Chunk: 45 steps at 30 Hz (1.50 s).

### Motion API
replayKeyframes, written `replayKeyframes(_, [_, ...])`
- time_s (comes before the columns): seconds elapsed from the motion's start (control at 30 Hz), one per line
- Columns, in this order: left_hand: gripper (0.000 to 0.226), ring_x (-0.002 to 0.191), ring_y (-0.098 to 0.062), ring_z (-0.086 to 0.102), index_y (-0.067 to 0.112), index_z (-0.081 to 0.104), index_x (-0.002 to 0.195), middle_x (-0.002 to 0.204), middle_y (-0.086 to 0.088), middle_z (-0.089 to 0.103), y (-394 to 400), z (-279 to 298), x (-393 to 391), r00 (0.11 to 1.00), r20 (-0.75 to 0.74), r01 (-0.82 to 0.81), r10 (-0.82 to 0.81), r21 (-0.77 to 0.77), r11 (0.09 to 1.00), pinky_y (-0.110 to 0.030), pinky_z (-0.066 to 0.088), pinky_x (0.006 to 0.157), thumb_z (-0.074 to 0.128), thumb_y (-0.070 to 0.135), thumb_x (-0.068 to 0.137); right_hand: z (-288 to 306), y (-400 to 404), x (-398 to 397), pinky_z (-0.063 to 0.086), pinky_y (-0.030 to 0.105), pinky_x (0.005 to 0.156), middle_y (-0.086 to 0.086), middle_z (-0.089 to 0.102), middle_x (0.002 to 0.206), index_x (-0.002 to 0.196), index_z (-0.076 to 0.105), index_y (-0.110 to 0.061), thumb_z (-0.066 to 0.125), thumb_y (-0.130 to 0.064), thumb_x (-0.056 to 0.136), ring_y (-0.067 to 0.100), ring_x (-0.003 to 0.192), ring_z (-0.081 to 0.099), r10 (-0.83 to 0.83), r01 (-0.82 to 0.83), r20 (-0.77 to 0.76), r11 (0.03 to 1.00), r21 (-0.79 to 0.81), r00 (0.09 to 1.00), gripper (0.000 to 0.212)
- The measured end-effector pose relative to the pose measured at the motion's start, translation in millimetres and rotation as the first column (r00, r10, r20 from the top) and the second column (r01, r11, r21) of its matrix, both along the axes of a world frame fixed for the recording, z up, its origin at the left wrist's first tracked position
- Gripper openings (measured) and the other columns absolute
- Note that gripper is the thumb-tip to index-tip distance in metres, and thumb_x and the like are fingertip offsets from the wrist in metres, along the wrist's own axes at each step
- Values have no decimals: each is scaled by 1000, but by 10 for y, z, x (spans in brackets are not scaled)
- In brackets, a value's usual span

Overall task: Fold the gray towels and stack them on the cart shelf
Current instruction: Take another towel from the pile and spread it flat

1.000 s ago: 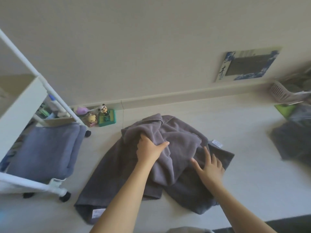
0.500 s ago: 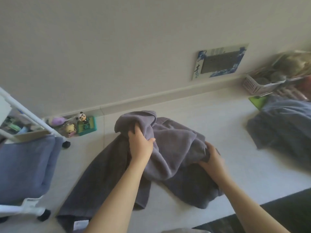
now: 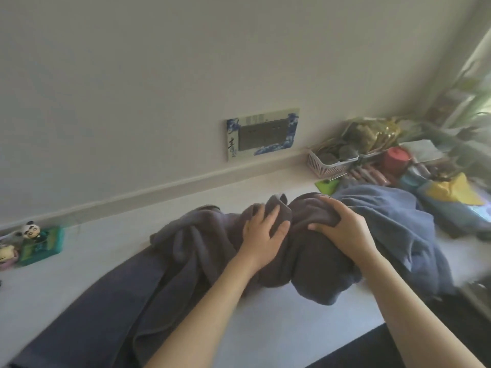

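Moved: I had dragged the gray towel (image 3: 186, 264) right, touching the blue towel (image 3: 393, 224).
Left hand (image 3: 264, 231): gripped a towel fold.
Right hand (image 3: 342, 228): clutched bunched towel.

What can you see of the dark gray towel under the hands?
The dark gray towel is soft terry-like cloth, unfolded and bunched into thick folds. It lies on the pale floor, trailing toward the lower left. The left hand and right hand both grip its gathered upper end. Its right side meets a bluish towel.
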State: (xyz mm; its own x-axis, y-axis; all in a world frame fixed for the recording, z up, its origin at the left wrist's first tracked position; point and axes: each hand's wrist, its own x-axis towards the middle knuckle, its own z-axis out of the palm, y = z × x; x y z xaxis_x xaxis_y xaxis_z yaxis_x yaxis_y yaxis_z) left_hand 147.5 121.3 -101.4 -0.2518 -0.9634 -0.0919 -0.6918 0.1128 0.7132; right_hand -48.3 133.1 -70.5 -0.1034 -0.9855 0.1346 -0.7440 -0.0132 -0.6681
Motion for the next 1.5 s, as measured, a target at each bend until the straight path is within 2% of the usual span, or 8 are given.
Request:
replayKeyframes(0.37, [54,146,-13,10,36,22,148,159,3,12,-319,86,-1414,946,-261,199,-194,-8,980,-34,8,119,39,48,98,349,-87,-1202,31,0,90,-18,58,116,123,58,-27,76,-28,76,-2,109,50,-285,387,337,876,-290,897,51])
replayKeyframes(0.47, [53,146,-13,8,36,23,148,159,4,12,-394,78,-1832,921,-314,245,-229,12,969,-38,8,120,37,47,98,270,-110,-1505,33,19,94,-4,57,118,126,56,-28,73,-32,79,12,111,48,-437,507,266,797,-329,859,50])
replayKeyframes(0.73, [52,145,-21,-16,38,13,150,159,-2,-15,-487,-360,-2326,935,81,307,-346,303,902,-47,-9,116,19,52,100,-721,-235,-1781,6,40,117,-1,8,159,147,21,-38,26,-50,98,21,146,3,-235,324,-283,888,326,930,51])
replayKeyframes(0.87, [53,147,-17,5,25,31,147,159,-3,12,-540,-403,-2237,968,-58,247,-242,102,964,-35,2,118,24,48,99,-682,-286,-1814,1,40,115,-2,12,158,146,25,-39,25,-49,99,19,146,2,-248,318,-259,907,275,933,48])
replayKeyframes(0.97, [73,145,-20,14,25,22,150,157,-5,22,-530,-500,-1959,963,262,78,-56,-75,994,-42,4,116,9,61,87,-620,-249,-1738,0,36,114,-2,17,157,143,33,-39,24,-52,97,17,146,4,-245,287,-275,949,127,930,47])
replayKeyframes(1.1, [77,142,-32,22,15,12,151,149,-15,37,-560,-639,-1547,848,524,-33,-76,196,980,-54,-4,115,12,66,92,-678,-245,-1578,-2,34,114,-4,17,157,142,31,-42,18,-57,87,17,146,5,-148,184,-264,976,117,953,58])
replayKeyframes(1.27, [67,130,-32,42,24,48,133,136,-7,53,-545,-629,-1299,838,385,222,-387,408,886,-47,21,112,53,66,81,-793,-332,-1524,3,36,113,-7,18,157,140,33,-45,5,-65,80,18,145,10,-140,210,-338,961,181,931,69])
replayKeyframes(1.5, [49,95,-16,65,13,66,109,101,0,70,-845,-225,-1286,983,-184,56,7,337,940,-29,49,87,75,45,73,-560,-384,-1522,5,36,113,-5,25,155,136,41,-44,28,-52,93,15,144,14,-218,214,3,961,177,976,46])
